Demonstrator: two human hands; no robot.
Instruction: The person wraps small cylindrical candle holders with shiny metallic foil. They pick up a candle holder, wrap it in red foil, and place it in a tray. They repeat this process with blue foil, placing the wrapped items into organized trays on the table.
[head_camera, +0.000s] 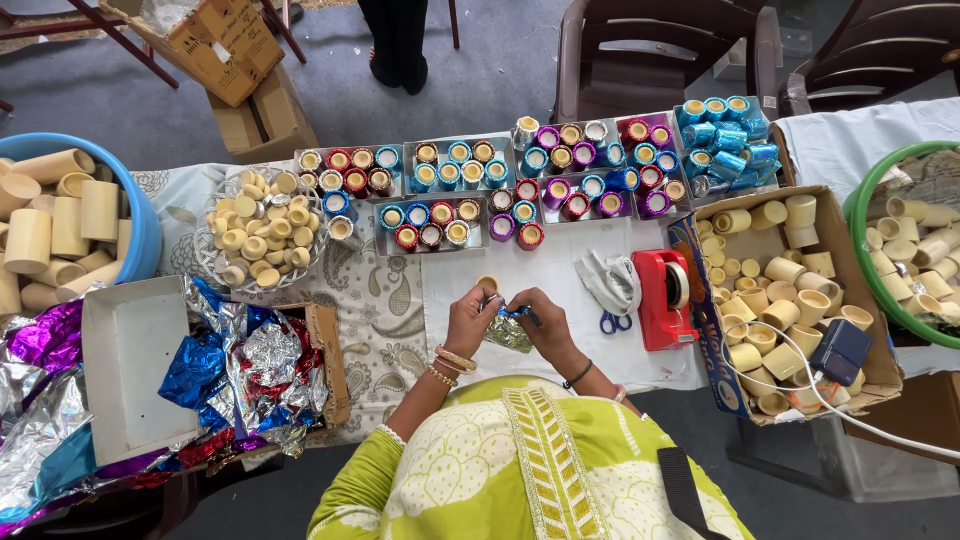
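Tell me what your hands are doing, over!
Left hand and right hand both pinching blue foil piece. Silver foil lies under them. Scissors close by right hand, nothing blocking.

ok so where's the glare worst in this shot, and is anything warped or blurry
Head view: glare is strongest on the crumpled foil sheets at lower left and on the wrapped foil rolls along the trays; light is soft and even, shadows faint. Wide-lens bending curves the blue tub and green basket at the edges. The hands look sharp.
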